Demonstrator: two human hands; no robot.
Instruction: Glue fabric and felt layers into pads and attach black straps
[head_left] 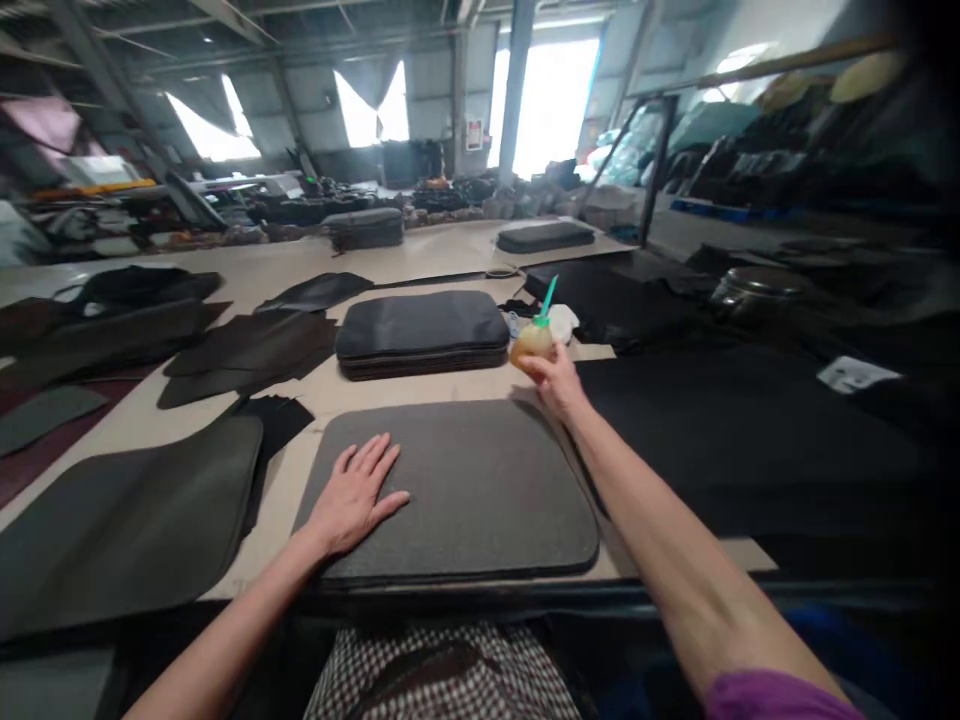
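Observation:
A large dark grey panel with rounded corners (480, 490) lies flat at the near edge of the table. On its left part rests my left hand (358, 497), palm down with the fingers spread, holding nothing. My right hand (553, 375) is closed around a squeeze bottle (531, 342) of amber liquid with a green nozzle pointing up, beyond the panel's far right corner. Behind the panel sits a stack of smaller dark rounded panels (424, 325), just left of the bottle.
Dark sheets (127, 510) lie at the left, with more pieces (247, 350) behind them. Black material (735, 430) covers the right side. Farther back are two more stacks (365, 229) (545, 237). A metal lidded container (757, 285) stands at the right.

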